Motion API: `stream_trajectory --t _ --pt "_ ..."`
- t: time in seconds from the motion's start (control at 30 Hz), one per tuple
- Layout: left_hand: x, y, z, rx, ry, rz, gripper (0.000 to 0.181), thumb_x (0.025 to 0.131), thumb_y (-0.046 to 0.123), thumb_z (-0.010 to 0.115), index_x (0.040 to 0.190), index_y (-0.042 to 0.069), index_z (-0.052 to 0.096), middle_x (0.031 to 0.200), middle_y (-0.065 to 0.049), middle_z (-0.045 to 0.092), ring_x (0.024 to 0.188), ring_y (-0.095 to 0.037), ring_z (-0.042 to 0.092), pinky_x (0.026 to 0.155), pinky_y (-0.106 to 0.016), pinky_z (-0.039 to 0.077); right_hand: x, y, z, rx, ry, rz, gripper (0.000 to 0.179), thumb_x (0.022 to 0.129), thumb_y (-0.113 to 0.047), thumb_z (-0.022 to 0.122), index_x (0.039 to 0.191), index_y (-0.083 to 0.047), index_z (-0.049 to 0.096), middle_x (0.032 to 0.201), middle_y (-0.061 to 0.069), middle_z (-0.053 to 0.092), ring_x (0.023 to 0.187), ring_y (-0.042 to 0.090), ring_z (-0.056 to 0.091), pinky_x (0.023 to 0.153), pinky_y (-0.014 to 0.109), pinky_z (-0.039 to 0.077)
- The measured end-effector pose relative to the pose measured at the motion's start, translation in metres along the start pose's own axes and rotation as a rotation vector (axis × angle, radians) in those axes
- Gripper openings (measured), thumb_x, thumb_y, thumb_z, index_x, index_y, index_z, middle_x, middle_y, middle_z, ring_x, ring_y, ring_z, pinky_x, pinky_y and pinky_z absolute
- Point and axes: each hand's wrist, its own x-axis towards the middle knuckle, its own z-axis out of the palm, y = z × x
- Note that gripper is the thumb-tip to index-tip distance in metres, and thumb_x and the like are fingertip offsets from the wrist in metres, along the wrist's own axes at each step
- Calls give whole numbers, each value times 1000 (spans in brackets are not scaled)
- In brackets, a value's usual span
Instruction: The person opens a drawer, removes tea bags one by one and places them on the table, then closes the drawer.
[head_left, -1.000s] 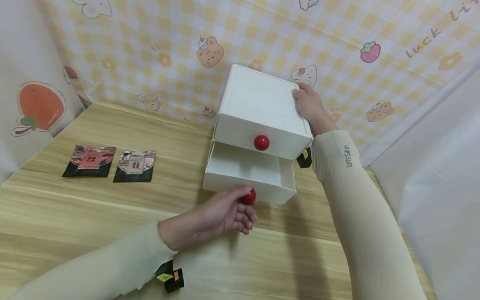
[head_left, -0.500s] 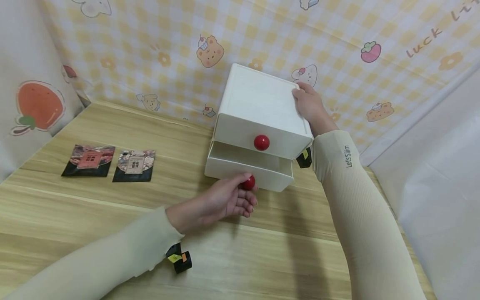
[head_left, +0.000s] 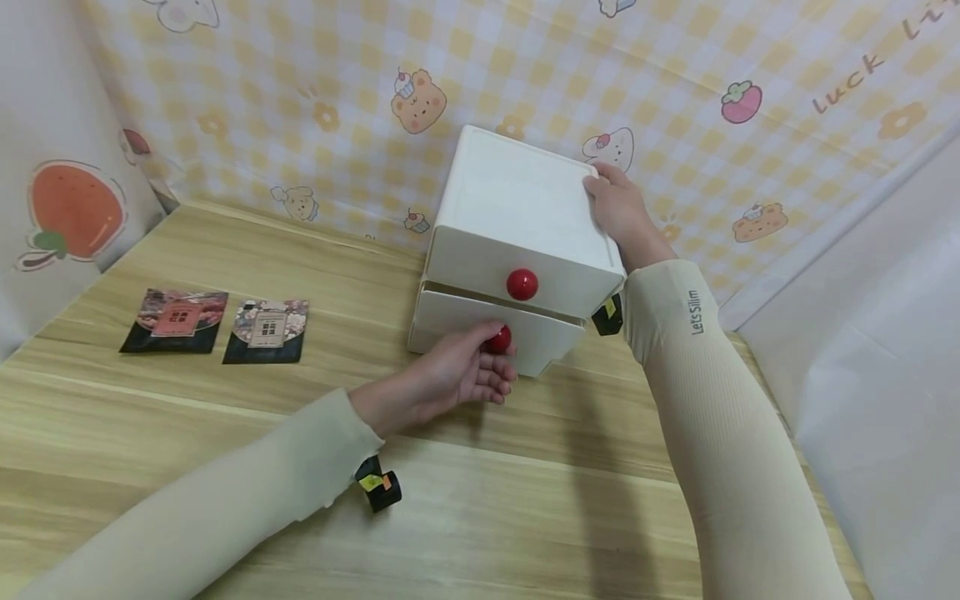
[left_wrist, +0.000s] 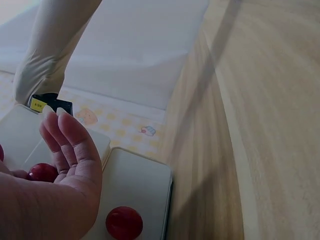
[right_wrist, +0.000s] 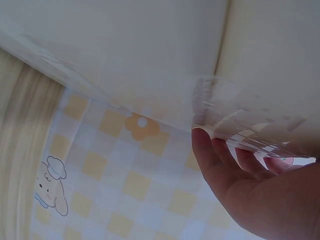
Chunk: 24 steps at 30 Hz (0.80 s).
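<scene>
A white drawer cabinet (head_left: 528,196) stands against the back cloth. My left hand (head_left: 450,375) pinches the red knob (head_left: 498,337) of the drawer below the top one, thumb above it and the other fingers loosely bent. That drawer (head_left: 450,321) is nearly closed, with a thin dark gap along its upper edge. Above it, the top drawer has its own red knob (head_left: 522,284). A lower red knob (left_wrist: 124,223) shows in the left wrist view. My right hand (head_left: 618,204) grips the cabinet's rear right edge, thumb on top; in the right wrist view its fingertips (right_wrist: 200,137) press the back.
Two flat printed packets, one reddish (head_left: 176,321) and one pale and dark (head_left: 266,332), lie left of the cabinet on the wooden table (head_left: 480,517). A yellow-checked cloth (head_left: 315,108) hangs behind, and a white sheet (head_left: 885,375) hangs on the right.
My left hand has pushed the pulled-out drawer back into the cabinet, so its inside no longer shows. The right hand has stayed on the cabinet's edge.
</scene>
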Motion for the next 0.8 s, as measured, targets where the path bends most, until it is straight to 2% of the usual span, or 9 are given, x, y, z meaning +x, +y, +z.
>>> stream_trajectory --t 0.2,0.43,0.8 --pt "5 4 -1 2 25 1 50 110 38 28 130 -4 47 86 -5 61 76 -17 59 73 -27 55 0 0 1 6 0 -4 52 109 -41 32 160 -38 23 170 -12 17 153 11 26 127 31 20" --pt "9 6 -2 0 28 18 47 111 37 27 125 -2 48 85 -5 60 77 -17 60 73 -27 55 0 0 1 14 -4 -7 52 109 -41 32 160 -38 23 169 -11 19 151 12 29 126 31 22" --pt "9 8 -1 8 42 16 51 111 38 27 129 -4 49 87 -6 61 78 -17 60 73 -26 56 0 -1 0 13 -4 -8 52 109 -41 32 160 -37 23 169 -11 20 151 11 31 126 30 23"
